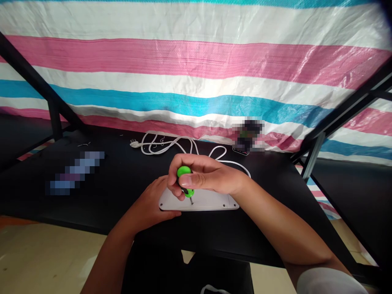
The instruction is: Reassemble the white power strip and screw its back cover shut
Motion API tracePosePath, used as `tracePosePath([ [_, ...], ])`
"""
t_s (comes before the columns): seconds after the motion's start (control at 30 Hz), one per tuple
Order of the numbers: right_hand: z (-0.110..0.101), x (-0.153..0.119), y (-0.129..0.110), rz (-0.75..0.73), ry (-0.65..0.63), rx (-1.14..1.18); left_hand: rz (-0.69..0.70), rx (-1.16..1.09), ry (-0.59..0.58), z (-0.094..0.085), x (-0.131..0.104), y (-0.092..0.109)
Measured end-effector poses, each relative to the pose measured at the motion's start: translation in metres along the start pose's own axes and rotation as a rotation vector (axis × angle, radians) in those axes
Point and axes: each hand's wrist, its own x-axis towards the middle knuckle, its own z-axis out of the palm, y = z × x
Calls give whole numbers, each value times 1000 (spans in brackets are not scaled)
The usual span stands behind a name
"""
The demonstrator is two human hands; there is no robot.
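A white power strip [211,201] lies on the black table, with dark screw holes along its near edge. Gripped in my right hand [208,173] is a green and black screwdriver [184,173], held almost upright. Its short metal tip reaches down to a hole in the near edge of the strip. My left hand [153,202] is closed around the strip's left end, thumb along the near side and fingers behind. The right hand covers much of the strip's middle.
A white cable [183,141] with a plug [134,143] lies coiled behind the strip. At the back right stands a blurred phone-like object [248,136], and a blurred bluish item [76,173] lies left. Black frame bars [39,77] flank the table [122,175]; a striped sheet [196,57] hangs behind.
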Motion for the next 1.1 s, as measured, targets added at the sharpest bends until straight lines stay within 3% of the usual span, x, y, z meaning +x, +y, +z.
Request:
tracePosePath([
  [0.67,-3,0,5,-66,-58,0,22,-10,15,3,1,-3],
  [0.87,-2,-1,6,-91,19,-79,25,2,14,3,0,-5],
  [1.1,0,1,3,-53,-22,-80,-3,-7,19,2,0,-1],
])
